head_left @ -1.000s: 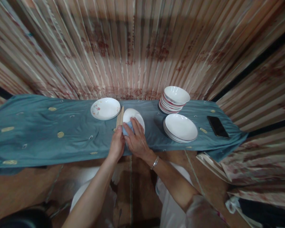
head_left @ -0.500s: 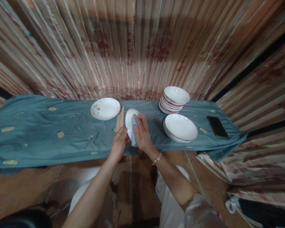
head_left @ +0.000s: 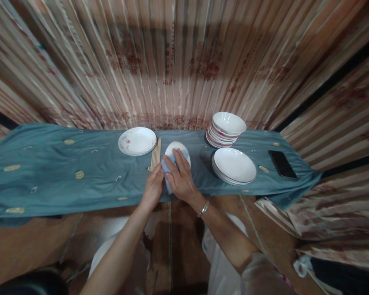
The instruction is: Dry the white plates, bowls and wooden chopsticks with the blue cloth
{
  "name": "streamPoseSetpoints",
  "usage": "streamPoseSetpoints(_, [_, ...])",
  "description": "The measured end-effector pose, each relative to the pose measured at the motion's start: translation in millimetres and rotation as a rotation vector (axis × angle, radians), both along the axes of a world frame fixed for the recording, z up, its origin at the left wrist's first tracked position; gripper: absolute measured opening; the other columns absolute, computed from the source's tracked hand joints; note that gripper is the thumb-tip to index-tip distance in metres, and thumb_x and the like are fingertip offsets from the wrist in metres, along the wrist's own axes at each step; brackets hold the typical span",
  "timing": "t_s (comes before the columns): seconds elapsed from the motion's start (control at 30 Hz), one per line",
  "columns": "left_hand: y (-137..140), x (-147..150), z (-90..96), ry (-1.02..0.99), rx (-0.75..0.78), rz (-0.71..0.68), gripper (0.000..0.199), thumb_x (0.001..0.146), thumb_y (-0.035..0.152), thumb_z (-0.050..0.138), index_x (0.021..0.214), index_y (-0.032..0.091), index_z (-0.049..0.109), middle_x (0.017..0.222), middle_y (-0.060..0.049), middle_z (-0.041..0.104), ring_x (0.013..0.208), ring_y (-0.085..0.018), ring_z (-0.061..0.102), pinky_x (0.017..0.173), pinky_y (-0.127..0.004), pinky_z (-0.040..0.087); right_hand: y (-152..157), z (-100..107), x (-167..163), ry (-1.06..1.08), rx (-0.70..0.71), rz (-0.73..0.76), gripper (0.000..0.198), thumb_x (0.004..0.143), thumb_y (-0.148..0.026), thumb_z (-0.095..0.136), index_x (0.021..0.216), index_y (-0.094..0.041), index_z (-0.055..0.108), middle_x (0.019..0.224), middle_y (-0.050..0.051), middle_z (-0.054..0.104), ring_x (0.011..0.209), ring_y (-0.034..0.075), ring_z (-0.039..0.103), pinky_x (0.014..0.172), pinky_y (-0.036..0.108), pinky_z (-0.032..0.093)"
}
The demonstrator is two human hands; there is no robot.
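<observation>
A small white dish [head_left: 176,146] is held tilted above the front of the cloth-covered table; whether it is a shallow bowl or a plate I cannot tell. My left hand [head_left: 154,185] grips its lower left edge, fingers closed and partly hidden behind it. My right hand [head_left: 181,177] lies across the face of the dish and presses a light blue cloth [head_left: 167,166] against it. Much of the dish is covered by this hand. Just left of the dish lies a row of wooden chopsticks [head_left: 156,155].
Floral white plates [head_left: 137,141] are stacked to the left of the chopsticks. On the right stand a stack of bowls [head_left: 229,123] with red bands and a stack of white plates [head_left: 235,164]. A black phone [head_left: 282,164] lies near the right end of the green tablecloth [head_left: 55,164].
My right hand and the cloth have slid left and slightly down across the dish. The dish has turned so that more of its face points up. My left hand keeps its place.
</observation>
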State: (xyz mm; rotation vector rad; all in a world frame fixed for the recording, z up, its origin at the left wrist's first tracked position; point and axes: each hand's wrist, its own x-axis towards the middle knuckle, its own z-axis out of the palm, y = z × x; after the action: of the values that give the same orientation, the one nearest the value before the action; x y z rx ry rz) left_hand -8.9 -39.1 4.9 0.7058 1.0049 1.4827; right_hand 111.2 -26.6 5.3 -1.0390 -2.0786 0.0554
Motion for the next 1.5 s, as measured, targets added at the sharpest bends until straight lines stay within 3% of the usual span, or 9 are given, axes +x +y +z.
streamPoseSetpoints(0.2, [-7, -1, 1.7, 0.137, 0.029, -0.112, 0.035, 0.073, 0.033, 0.072, 0.105, 0.019, 0.071, 0.099, -0.006, 0.071, 0.079, -0.018, 0.064, 0.063, -0.022, 0.05, 8, 9, 11, 0.095, -0.04, -0.05, 0.049, 0.097, -0.03, 0.03, 0.144, -0.02, 0.032, 0.154, 0.01, 0.024, 0.144, 0.024, 0.016, 0.115, 0.05, 0.023])
streamPoseSetpoints(0.4, [-10, 2, 6.3, 0.193, 0.039, -0.15, 0.041, 0.074, 0.041, 0.07, 0.11, 0.02, 0.069, 0.1, -0.007, 0.071, 0.08, -0.02, 0.064, 0.061, -0.024, 0.052, 16, 4, 13, 0.254, -0.117, -0.11, 0.049, 0.099, -0.034, 0.023, 0.144, -0.017, 0.033, 0.15, 0.012, 0.032, 0.142, 0.02, 0.023, 0.115, 0.046, 0.025])
streamPoseSetpoints(0.77, [-7, 0, -1.4, 0.119, 0.003, -0.144, 0.043, 0.072, 0.041, 0.071, 0.11, 0.021, 0.069, 0.102, -0.007, 0.07, 0.084, -0.021, 0.065, 0.063, -0.026, 0.053, 20, -9, 9, 0.342, -0.167, -0.176, 0.052, 0.098, -0.037, 0.023, 0.145, -0.014, 0.026, 0.15, 0.015, 0.031, 0.142, 0.021, 0.024, 0.115, 0.047, 0.026])
streamPoseSetpoints(0.87, [-6, 3, 1.2, 0.096, 0.01, -0.14, 0.04, 0.071, 0.043, 0.071, 0.103, 0.02, 0.07, 0.095, -0.007, 0.071, 0.077, -0.02, 0.065, 0.06, -0.025, 0.052, 19, -8, 12, 0.381, -0.168, -0.205, 0.051, 0.097, -0.04, 0.032, 0.14, -0.012, 0.035, 0.15, 0.018, 0.03, 0.141, 0.023, 0.025, 0.113, 0.047, 0.029])
streamPoseSetpoints(0.97, [-5, 7, 9.7, 0.088, 0.044, -0.152, 0.035, 0.067, 0.039, 0.075, 0.097, 0.02, 0.07, 0.083, -0.003, 0.07, 0.066, -0.015, 0.062, 0.057, -0.022, 0.049, 17, -4, 15, 0.407, -0.177, -0.17, 0.046, 0.095, -0.042, 0.04, 0.128, -0.012, 0.048, 0.144, 0.018, 0.039, 0.135, 0.023, 0.036, 0.108, 0.041, 0.037])
streamPoseSetpoints(1.13, [-5, 8, 21.4, 0.071, 0.064, -0.148, 0.028, 0.063, 0.03, 0.078, 0.088, 0.019, 0.069, 0.067, 0.002, 0.064, 0.058, -0.012, 0.056, 0.056, -0.021, 0.046, 15, 0, 17, 0.343, -0.215, -0.086, 0.035, 0.097, -0.038, 0.036, 0.115, -0.018, 0.058, 0.113, 0.01, 0.065, 0.108, 0.019, 0.06, 0.095, 0.033, 0.047])
streamPoseSetpoints(1.37, [-4, 3, 17.1, -0.001, 0.007, -0.119, 0.04, 0.062, 0.031, 0.079, 0.098, 0.019, 0.066, 0.082, -0.001, 0.069, 0.064, -0.013, 0.061, 0.06, -0.022, 0.048, 2, -4, 13, 0.235, -0.165, 0.006, 0.037, 0.096, -0.031, 0.036, 0.123, -0.014, 0.054, 0.125, 0.014, 0.06, 0.121, 0.019, 0.052, 0.105, 0.035, 0.041])
streamPoseSetpoints(1.5, [-5, 3, 16.0, 0.012, 0.032, -0.135, 0.053, 0.064, 0.028, 0.078, 0.113, 0.02, 0.061, 0.094, -0.004, 0.071, 0.07, -0.014, 0.064, 0.064, -0.023, 0.049, 0, -7, 10, 0.246, -0.179, 0.051, 0.041, 0.097, -0.031, 0.034, 0.128, -0.011, 0.051, 0.132, 0.015, 0.055, 0.128, 0.02, 0.047, 0.11, 0.037, 0.036])
